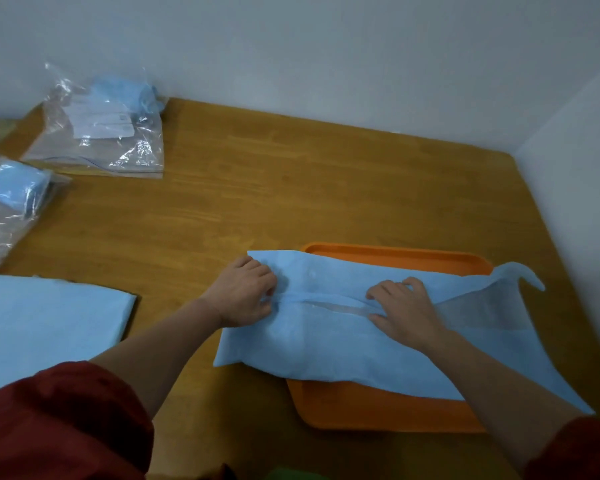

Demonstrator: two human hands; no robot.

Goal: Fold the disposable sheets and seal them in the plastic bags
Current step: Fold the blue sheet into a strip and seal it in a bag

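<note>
A light blue disposable sheet [329, 341], partly folded, lies across an orange tray [378, 410] on the wooden table. My left hand [245, 292] pinches a fold of the sheet near its left end. My right hand [404, 310] rests on the sheet's middle fold, fingers bent and pressing the fabric down. The sheet's right end trails loose past the tray. Two clear plastic bags hold folded blue sheets: one at the back left [104, 129], one at the left edge [7, 202].
A stack of flat blue sheets [49, 323] lies at the front left. The wooden table [257, 188] meets white walls at the back and right. Something green [291, 474] shows at the bottom edge.
</note>
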